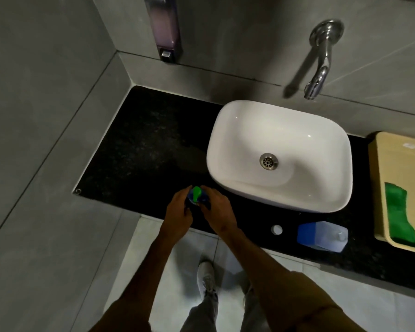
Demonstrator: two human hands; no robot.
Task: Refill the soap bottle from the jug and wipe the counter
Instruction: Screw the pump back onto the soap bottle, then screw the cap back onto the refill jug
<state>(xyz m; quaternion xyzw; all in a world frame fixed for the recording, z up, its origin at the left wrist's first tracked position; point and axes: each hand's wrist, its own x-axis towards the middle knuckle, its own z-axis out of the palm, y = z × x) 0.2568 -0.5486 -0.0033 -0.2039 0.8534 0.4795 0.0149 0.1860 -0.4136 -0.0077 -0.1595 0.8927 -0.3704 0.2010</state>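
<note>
A blue soap bottle with a green pump head (197, 194) stands on the black counter (139, 149), just left of the white basin. My left hand (179, 213) and my right hand (217, 210) both close around it from either side, hiding most of its body. The clear plastic jug (322, 236), holding blue liquid, stands at the counter's front edge to the right. Its white cap (276, 229) lies loose on the counter beside it. A green cloth (399, 214) lies in a beige tray at the far right.
A white countertop basin (279, 154) sits under a wall-mounted chrome tap (319, 68). A wall soap dispenser (164, 27) hangs at the back left. The beige tray (379, 188) fills the counter's right end. Grey tiled walls close the left side; my shoes show on the floor below.
</note>
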